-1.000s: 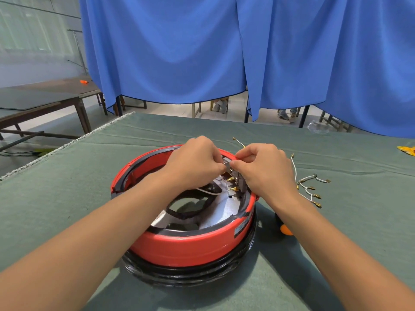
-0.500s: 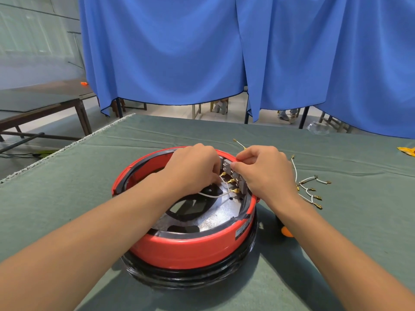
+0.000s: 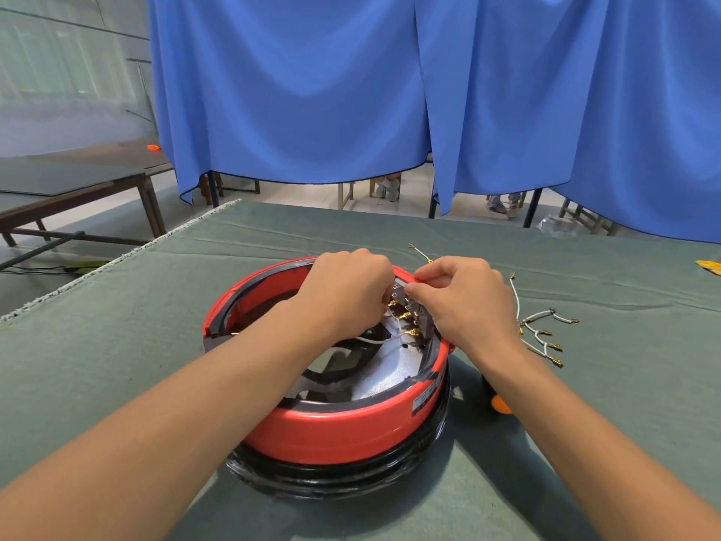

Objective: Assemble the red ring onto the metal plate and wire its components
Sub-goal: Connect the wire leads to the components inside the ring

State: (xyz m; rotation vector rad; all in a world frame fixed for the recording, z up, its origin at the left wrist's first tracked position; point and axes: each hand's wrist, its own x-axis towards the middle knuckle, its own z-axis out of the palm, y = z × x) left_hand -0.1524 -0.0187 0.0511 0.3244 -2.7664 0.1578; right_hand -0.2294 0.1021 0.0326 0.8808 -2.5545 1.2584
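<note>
Pinching terminal block (image 3: 404, 296): both grips, left hand (image 3: 345, 292), right hand (image 3: 466, 302); red ring (image 3: 343, 431) label (image 3: 425, 398) unreadable.

Label on red ring (image 3: 343, 431): a small grey sticker (image 3: 425, 400) on the outer wall, at the side nearest the table's right edge; its print is too small and blurred to read
Other text, brands, numbers or signs: none legible anywhere in view
</note>
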